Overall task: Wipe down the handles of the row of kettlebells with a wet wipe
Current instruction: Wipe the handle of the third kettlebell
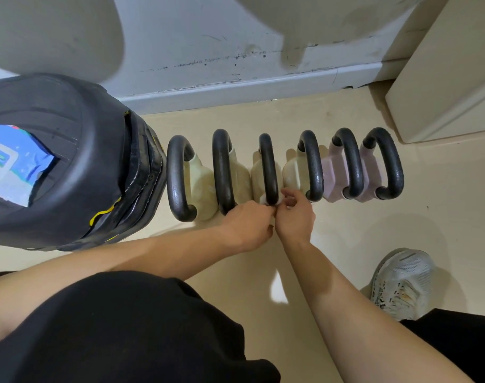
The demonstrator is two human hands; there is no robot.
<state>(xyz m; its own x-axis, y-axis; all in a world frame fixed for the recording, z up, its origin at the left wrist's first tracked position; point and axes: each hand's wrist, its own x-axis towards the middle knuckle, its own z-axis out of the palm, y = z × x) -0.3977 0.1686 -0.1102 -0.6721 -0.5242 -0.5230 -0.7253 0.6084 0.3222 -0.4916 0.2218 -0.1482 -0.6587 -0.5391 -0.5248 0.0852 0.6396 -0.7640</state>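
Several kettlebells stand in a row on the cream floor, with black handles over cream and pink bodies. The third handle from the left has a white wet wipe wrapped around its near end. My left hand and my right hand meet at that near end, both pinching the wipe around the handle. Most of the wipe is hidden behind my fingers. The leftmost handle and the rightmost handle are untouched by my hands.
A stack of black weight plates stands at the left, touching the row, with a blue wipe packet on top. A grey wall skirting runs behind. A beige cabinet fills the right. My white shoe rests on the floor.
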